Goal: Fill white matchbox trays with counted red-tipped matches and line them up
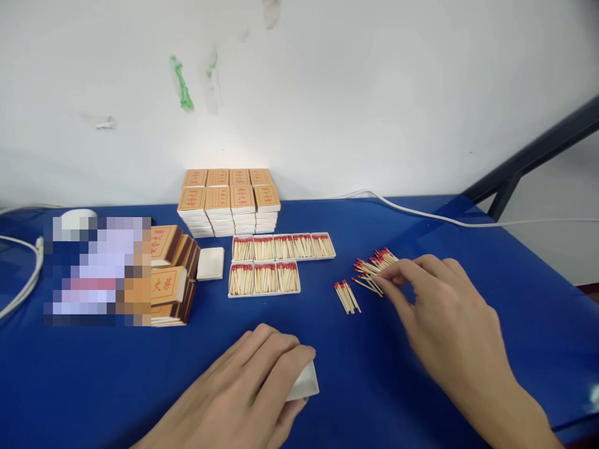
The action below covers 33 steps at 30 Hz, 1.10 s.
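My left hand (255,386) is closed round a white matchbox tray (305,381) near the table's front; the fingers hide much of its inside. At the right, my right hand (444,318) pinches with thumb and forefinger at the edge of a loose pile of red-tipped matches (369,267). The fingertips meet at the ends of a few matches. A smaller group of matches (347,297) lies just left of that pile. Farther back, two rows of white trays filled with matches (265,278) stand side by side.
Stacked orange matchboxes (229,202) stand against the wall, with more matchboxes (171,284) piled at the left. A white tray (210,263) lies between these and the filled trays. A blurred-out patch (98,271) covers the far left. A white cable (421,214) runs along the back right.
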{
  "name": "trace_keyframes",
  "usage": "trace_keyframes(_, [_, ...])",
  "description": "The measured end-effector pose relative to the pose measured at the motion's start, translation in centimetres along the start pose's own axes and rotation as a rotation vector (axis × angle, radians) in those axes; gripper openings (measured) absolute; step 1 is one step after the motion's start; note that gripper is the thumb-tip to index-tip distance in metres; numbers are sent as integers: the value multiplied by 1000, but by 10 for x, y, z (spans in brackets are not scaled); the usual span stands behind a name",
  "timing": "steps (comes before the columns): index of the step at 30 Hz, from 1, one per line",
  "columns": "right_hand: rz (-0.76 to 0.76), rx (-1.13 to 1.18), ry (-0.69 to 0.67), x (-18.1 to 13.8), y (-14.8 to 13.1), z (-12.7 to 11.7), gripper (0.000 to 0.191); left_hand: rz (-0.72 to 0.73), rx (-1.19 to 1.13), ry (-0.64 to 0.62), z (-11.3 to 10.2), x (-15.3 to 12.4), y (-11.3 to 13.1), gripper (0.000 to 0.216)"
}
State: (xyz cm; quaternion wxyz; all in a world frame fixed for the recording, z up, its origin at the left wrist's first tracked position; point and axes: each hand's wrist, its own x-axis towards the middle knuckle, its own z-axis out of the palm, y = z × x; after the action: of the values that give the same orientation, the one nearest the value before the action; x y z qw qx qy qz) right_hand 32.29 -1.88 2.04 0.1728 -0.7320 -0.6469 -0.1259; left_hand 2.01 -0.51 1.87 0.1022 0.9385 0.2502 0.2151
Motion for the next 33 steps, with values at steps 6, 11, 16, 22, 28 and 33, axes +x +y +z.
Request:
trace_keyframes(6, [-32, 91, -10, 0, 0, 2, 44, 0, -14, 1, -1, 0, -1, 26])
trace_keyframes(11, [-44, 90, -20, 0, -1, 4, 44, -7, -13, -9, -1, -1, 0, 26])
trace_keyframes(16, [-44, 83, 0, 1, -1, 4, 45, -3, -17, 7, -1, 0, 1, 26])
trace_keyframes(22, [-49, 73, -6, 1, 0, 5, 50, -10, -16, 4, -2, -1, -1, 26])
trace_keyframes(28, [-86, 125, -14, 2, -5, 3, 47, -2, -6, 12, -1, -2, -1, 25])
trace_keyframes(33, [-65, 132, -70, 1, -4, 4, 48, 1, -17, -3, -2, 2, 0, 25])
